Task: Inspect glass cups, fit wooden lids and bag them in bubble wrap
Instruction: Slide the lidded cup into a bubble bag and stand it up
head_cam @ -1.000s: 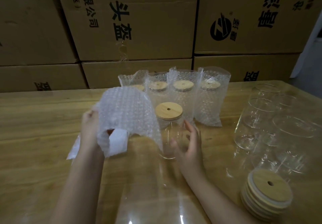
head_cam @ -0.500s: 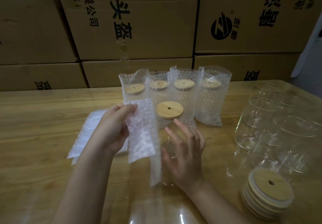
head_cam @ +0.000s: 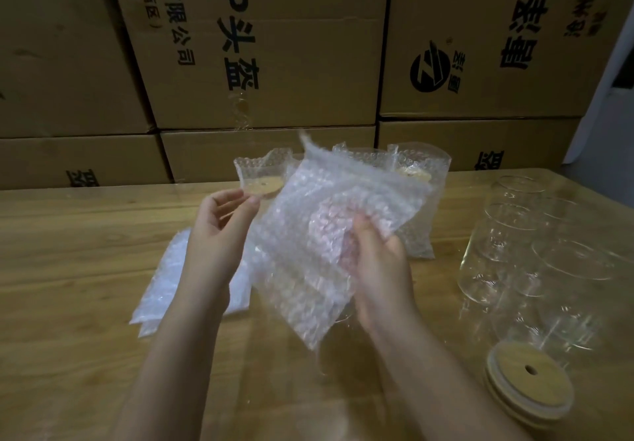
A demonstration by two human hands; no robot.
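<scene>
I hold a bubble wrap bag (head_cam: 305,262) up over the middle of the wooden table (head_cam: 68,269). My right hand (head_cam: 380,276) grips its right side, and the fingers show pink through the wrap. My left hand (head_cam: 219,234) hovers at the bag's left edge with its fingers loosely curled and nothing visibly between them. The bag hides the lidded glass cup; only a bit of glass (head_cam: 339,319) shows under its lower edge. Behind it stands a row of bagged cups (head_cam: 260,180) with wooden lids.
Flat bubble wrap bags (head_cam: 164,289) lie in a pile at the left. Several empty glass cups (head_cam: 535,252) stand at the right, with a stack of wooden lids (head_cam: 528,382) in front of them. Cardboard boxes (head_cam: 274,63) wall off the table's far side.
The bag passed from my left hand to my right hand, which left the lidded cup and came up. The bag now hangs in front of that cup. My left hand has let go.
</scene>
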